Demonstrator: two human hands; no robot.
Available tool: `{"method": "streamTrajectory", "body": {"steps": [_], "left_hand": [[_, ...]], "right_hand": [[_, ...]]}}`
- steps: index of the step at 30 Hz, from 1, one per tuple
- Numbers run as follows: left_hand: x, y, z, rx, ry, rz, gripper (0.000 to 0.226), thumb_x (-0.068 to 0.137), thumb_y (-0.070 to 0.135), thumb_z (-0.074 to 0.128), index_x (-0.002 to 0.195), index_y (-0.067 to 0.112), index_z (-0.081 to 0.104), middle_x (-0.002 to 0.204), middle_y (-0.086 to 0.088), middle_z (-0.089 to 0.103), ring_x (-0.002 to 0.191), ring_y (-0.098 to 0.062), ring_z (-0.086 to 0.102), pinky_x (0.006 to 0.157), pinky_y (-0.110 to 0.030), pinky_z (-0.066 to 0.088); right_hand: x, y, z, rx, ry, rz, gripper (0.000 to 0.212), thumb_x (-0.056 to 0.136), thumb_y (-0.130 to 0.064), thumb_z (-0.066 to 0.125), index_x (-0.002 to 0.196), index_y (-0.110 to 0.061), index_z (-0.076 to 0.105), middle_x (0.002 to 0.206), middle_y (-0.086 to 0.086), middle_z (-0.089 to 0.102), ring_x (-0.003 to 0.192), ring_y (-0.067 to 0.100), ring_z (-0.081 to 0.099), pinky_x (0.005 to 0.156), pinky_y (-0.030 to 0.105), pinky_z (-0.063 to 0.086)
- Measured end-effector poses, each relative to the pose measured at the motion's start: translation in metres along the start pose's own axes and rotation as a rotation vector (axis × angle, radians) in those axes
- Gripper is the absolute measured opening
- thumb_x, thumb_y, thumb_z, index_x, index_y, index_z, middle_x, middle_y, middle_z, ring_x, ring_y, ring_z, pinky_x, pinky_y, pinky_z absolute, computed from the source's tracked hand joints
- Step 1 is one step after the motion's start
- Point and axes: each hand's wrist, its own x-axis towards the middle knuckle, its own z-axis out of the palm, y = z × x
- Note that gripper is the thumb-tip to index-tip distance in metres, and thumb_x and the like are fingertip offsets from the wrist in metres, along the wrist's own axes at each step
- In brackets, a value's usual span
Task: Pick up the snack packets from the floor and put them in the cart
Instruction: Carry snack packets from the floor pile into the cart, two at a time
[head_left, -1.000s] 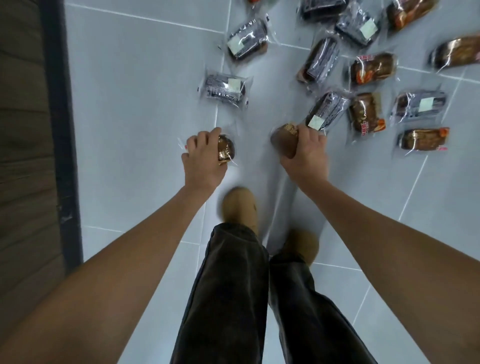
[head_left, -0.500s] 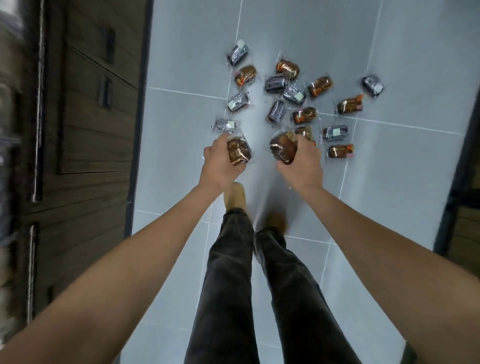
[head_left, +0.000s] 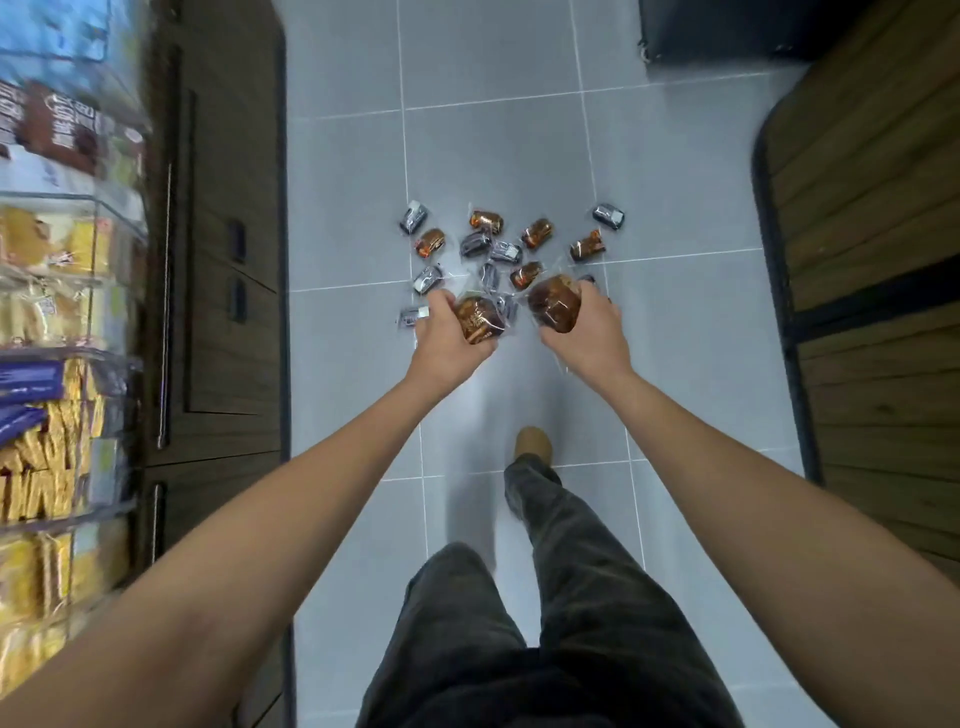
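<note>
My left hand (head_left: 444, 335) grips a brown snack packet (head_left: 478, 318) in clear wrap, held out in front of me above the floor. My right hand (head_left: 589, 330) grips a second brown snack packet (head_left: 555, 302) at the same height. Beyond and below my hands, several more packets (head_left: 488, 221), brown ones and dark ones, lie scattered on the grey tiled floor (head_left: 509, 145). No cart is in view.
Shelves stacked with yellow and blue packaged goods (head_left: 47, 415) line the left edge, next to dark wooden cabinets (head_left: 223, 260). A dark wood-panelled unit (head_left: 878, 312) stands on the right. My legs and one tan shoe (head_left: 534, 444) are below my hands.
I have risen from close to the floor, so the packets on the tiles look smaller and farther away. Both hands have lifted with their packets, and the shelves have come into view.
</note>
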Motion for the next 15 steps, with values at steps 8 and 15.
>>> {"method": "streamTrajectory", "body": {"steps": [8, 15], "left_hand": [[-0.089, -0.015, 0.007, 0.036, -0.079, 0.118, 0.052, 0.079, 0.024, 0.072, 0.109, 0.016, 0.03, 0.105, -0.007, 0.046, 0.109, -0.028, 0.043, 0.072, -0.028, 0.039], [-0.174, -0.016, 0.039, 0.174, -0.257, 0.254, 0.057, 0.075, 0.031, 0.074, 0.109, 0.018, 0.031, 0.11, -0.011, 0.057, 0.103, -0.032, 0.055, 0.088, -0.041, 0.049]], "right_hand": [[-0.139, 0.022, -0.017, 0.058, 0.178, 0.117, 0.062, 0.078, -0.032, 0.069, 0.131, -0.011, 0.044, 0.124, 0.012, 0.053, 0.12, 0.032, 0.04, 0.094, 0.04, 0.042], [-0.274, 0.066, -0.021, 0.114, 0.288, 0.331, 0.058, 0.079, -0.03, 0.068, 0.129, -0.013, 0.044, 0.124, 0.01, 0.052, 0.121, 0.029, 0.04, 0.091, 0.039, 0.043]]}}
